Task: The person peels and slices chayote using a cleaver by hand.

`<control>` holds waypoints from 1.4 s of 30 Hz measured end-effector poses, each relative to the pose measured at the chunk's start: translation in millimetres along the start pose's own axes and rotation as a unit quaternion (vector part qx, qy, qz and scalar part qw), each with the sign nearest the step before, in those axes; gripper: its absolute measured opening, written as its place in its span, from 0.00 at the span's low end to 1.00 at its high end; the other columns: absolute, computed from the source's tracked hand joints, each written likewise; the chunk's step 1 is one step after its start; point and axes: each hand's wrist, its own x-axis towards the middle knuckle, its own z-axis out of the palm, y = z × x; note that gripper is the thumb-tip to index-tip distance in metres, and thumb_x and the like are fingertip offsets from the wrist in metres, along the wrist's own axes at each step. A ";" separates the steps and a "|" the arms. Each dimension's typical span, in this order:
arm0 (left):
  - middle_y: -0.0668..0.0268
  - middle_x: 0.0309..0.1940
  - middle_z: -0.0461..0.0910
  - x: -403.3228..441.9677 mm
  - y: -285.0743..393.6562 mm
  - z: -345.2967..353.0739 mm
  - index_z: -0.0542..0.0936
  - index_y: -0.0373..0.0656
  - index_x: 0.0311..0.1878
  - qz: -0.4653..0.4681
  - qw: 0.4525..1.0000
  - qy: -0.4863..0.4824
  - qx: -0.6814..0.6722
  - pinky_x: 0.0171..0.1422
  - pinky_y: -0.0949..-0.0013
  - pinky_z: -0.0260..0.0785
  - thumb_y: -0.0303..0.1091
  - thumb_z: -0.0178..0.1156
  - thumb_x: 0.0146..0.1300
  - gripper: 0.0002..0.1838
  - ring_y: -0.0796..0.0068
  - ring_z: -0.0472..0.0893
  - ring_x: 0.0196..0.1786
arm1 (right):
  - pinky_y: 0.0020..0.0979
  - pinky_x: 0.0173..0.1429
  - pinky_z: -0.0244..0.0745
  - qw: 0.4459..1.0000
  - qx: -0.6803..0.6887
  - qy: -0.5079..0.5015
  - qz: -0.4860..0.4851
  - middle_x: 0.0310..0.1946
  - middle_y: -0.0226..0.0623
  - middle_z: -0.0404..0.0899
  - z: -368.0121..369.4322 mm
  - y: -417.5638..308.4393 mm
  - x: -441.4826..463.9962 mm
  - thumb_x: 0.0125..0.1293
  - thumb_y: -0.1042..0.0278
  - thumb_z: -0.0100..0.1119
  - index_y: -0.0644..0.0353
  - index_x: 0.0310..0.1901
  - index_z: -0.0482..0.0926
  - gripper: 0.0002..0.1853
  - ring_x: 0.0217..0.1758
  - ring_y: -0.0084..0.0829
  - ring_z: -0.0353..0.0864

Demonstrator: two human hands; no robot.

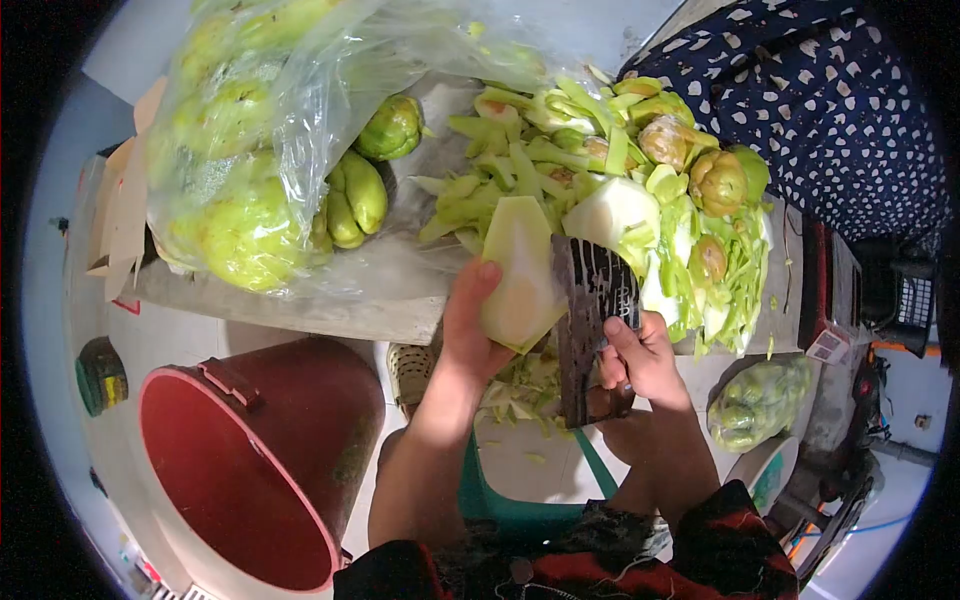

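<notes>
the left hand [470, 315] pinches a peeled, pale green chayote half [522, 270] between thumb and fingers, its flat cut face up, over the near edge of the grey counter [390, 322]. the right hand [640, 358] has its fingers curled around the lower part of a broad, dark, wet-looking cleaver [590, 320], thumb laid along its face. the cleaver stands upright just beside the chayote half; whether they touch, i cannot tell. behind and to the right lie heaped light green peelings [735, 290] with brown-patched chayote pieces [718, 182]. at left, a clear plastic bag [300, 130] holds green chayotes [235, 225]. a large red plastic bin [325, 400] is below, on the floor.
</notes>
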 end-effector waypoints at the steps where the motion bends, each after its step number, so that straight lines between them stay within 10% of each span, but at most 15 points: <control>1: 0.60 0.46 0.78 0.1 -3.3 -3.7 0.70 0.38 0.59 -0.018 0.999 -0.011 0.034 0.52 0.62 0.75 0.50 0.58 0.61 0.30 0.67 0.80 0.47 | 0.24 0.17 0.61 1.000 -0.001 0.000 0.001 0.09 0.28 0.65 3.2 0.7 0.9 0.72 0.64 0.53 0.57 0.26 0.69 0.15 0.12 0.20 0.65; 30: 0.61 0.45 0.77 3.9 -15.4 18.3 0.69 0.38 0.58 -0.068 0.997 0.010 -0.022 0.52 0.65 0.74 0.40 0.55 0.65 0.22 0.70 0.79 0.47 | 0.25 0.16 0.62 0.999 -0.007 -0.033 -0.018 0.08 0.27 0.64 -5.0 1.7 11.5 0.73 0.62 0.51 0.56 0.27 0.68 0.16 0.10 0.21 0.67; 42: 0.57 0.51 0.77 9.9 -9.3 32.9 0.63 0.45 0.67 0.025 0.997 0.041 -0.055 0.60 0.56 0.71 0.57 0.46 0.69 0.32 0.60 0.78 0.53 | 0.26 0.16 0.65 0.991 0.114 0.025 -0.068 0.10 0.28 0.65 -0.2 4.2 14.6 0.72 0.64 0.53 0.58 0.28 0.69 0.14 0.11 0.22 0.66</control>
